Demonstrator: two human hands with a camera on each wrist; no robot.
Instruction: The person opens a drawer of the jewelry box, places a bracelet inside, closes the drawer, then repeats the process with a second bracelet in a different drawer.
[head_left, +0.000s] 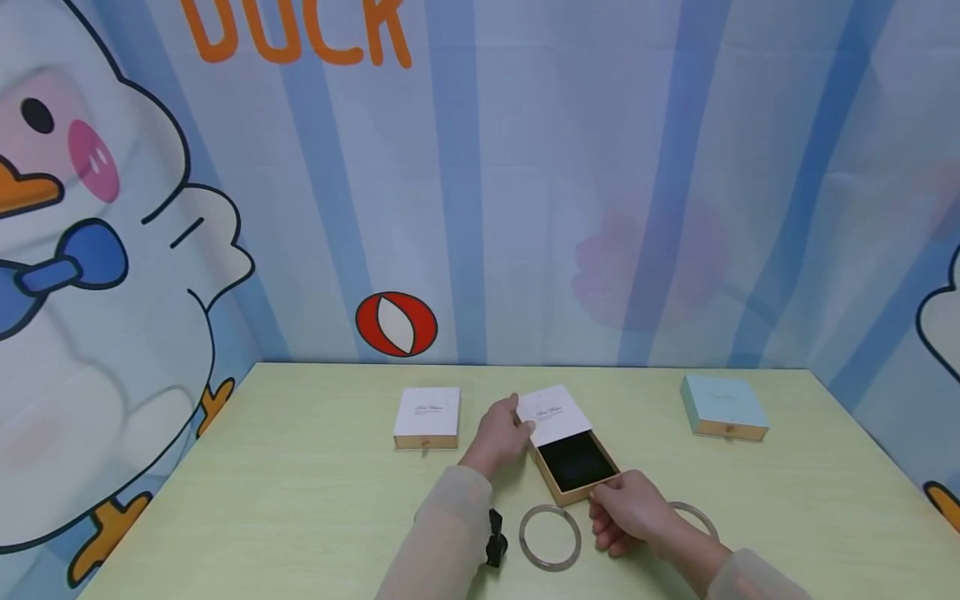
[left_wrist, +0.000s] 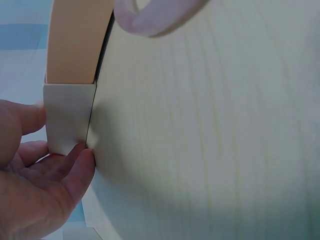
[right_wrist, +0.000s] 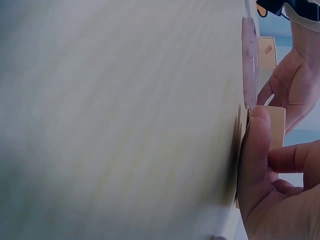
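Observation:
A white slide-out gift box (head_left: 553, 414) sits askew at mid-table, its tan drawer (head_left: 550, 481) pulled partway out and showing a black lining. My left hand (head_left: 498, 437) grips the white sleeve at its back left, thumb and fingers on either side. At the drawer's front end, my right hand (head_left: 636, 507) pinches the edge between thumb and fingers; in the right wrist view the thumb (right_wrist: 257, 145) covers part of the tan front. One pale bangle (head_left: 551, 567) lies just before the drawer. Another bangle (head_left: 707, 518) is partly hidden behind the right wrist.
Another white box (head_left: 427, 411) stands closed to the left of my left hand. A light blue box (head_left: 723, 402) stands closed at the back right. A black object (head_left: 496, 540) shows beside the left sleeve. Behind the table (head_left: 315, 467) hangs a striped duck-print cloth.

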